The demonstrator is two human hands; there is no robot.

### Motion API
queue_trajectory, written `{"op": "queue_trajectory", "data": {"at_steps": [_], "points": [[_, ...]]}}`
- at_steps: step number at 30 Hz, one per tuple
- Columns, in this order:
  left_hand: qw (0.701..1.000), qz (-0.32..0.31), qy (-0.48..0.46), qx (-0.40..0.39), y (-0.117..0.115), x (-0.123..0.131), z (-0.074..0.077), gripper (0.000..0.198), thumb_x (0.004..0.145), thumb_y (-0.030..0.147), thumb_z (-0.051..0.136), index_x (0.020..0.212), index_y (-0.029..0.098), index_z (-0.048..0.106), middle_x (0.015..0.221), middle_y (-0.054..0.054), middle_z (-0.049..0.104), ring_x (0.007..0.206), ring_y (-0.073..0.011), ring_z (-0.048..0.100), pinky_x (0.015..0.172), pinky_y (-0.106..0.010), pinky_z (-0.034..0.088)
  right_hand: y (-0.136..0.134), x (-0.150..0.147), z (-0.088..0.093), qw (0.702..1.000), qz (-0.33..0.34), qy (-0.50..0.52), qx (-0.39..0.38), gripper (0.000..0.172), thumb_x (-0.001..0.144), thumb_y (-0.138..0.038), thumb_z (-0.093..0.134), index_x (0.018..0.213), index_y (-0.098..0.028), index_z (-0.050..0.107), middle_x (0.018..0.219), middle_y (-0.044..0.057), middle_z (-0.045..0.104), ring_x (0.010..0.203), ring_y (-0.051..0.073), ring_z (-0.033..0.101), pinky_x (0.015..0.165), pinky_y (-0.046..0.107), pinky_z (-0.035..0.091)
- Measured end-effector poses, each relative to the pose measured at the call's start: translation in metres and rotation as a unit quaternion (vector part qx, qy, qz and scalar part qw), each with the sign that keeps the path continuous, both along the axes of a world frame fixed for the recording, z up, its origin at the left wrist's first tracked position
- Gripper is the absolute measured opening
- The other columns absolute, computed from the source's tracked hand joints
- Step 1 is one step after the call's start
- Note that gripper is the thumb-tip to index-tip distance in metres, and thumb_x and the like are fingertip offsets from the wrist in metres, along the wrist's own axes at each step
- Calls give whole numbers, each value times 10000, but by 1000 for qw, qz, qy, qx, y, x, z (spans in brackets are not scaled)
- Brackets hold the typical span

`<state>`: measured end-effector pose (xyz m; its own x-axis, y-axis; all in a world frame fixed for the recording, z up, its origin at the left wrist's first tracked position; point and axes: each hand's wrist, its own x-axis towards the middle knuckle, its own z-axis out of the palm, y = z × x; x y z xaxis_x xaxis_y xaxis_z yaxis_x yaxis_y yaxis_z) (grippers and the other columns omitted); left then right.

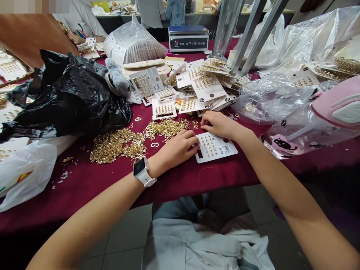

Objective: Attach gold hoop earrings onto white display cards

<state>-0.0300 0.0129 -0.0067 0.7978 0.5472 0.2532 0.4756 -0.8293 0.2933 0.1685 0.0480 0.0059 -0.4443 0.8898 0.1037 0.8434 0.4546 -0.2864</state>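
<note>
On the bench (219,174), a black bag (64,97) bulges, contents hidden; behind it to the right, a clear bag (133,32) holds stacked cards (143,51). The left hand (178,148) rests its bent, bunched fingers at the left end of an earring card (209,147); any grip I cannot tell. This card lies flat, long axis sideways, hole end pointing right. The right hand (221,123) curls its fingers by the card's far edge, their grip hidden. Rightmost, a pink-lidded bottle (323,129) contains a straw (302,130)

Maroon tablecloth (174,187) (cards (225,148), gold pieces (118,144))
</note>
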Motion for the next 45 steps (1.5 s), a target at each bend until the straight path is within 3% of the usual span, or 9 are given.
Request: {"op": "queue_trajectory", "data": {"at_steps": [6,12,18,31,34,39,45], "points": [[1000,-2,5,2,0,0,0,234,919,250,427,933,118,620,946,-87,570,899,-184,519,827,-324,480,2,-2,-1,1000,2,18,12,54,806,-115,540,775,-140,578,853,67,586,841,175,550,788,301,432],[1000,-3,3,6,1,0,-1,235,921,250,427,926,119,622,941,-86,574,900,-181,515,831,-322,477,0,8,5,997,60,38,-35,75,786,-133,567,743,-160,621,852,38,596,810,150,558,776,283,429],[1000,-5,6,0,0,0,0,230,919,250,434,940,118,622,943,-87,571,887,-175,518,820,-317,479,-1,5,5,999,2,39,-13,59,809,-159,570,822,-146,626,839,46,612,772,147,557,739,278,433],[1000,5,-10,26,-1,0,-1,216,904,226,461,887,109,641,880,-80,590,817,-160,554,760,-289,493,-1,-2,1,1000,12,13,8,121,813,-110,517,793,-121,636,884,91,613,863,185,565,812,305,441],[999,12,-9,47,-1,-1,-2,217,899,234,473,871,111,650,859,-77,604,796,-160,564,732,-285,498,-7,0,10,997,43,60,6,117,825,-179,531,790,-132,632,888,82,608,853,178,569,808,311,445],[997,2,-17,78,0,0,-5,217,901,237,473,900,112,651,843,-74,621,805,-160,571,732,-282,502,-20,0,23,976,180,105,-69,142,830,-258,528,814,-176,642,1012,63,598,945,164,576,862,304,444],[996,0,-17,91,2,-1,-7,192,889,237,496,912,123,650,849,-66,621,797,-157,569,703,-264,497,-24,-2,23,975,190,49,-105,151,817,-229,515,819,-170,654,1034,71,582,956,169,573,864,308,452]]}}
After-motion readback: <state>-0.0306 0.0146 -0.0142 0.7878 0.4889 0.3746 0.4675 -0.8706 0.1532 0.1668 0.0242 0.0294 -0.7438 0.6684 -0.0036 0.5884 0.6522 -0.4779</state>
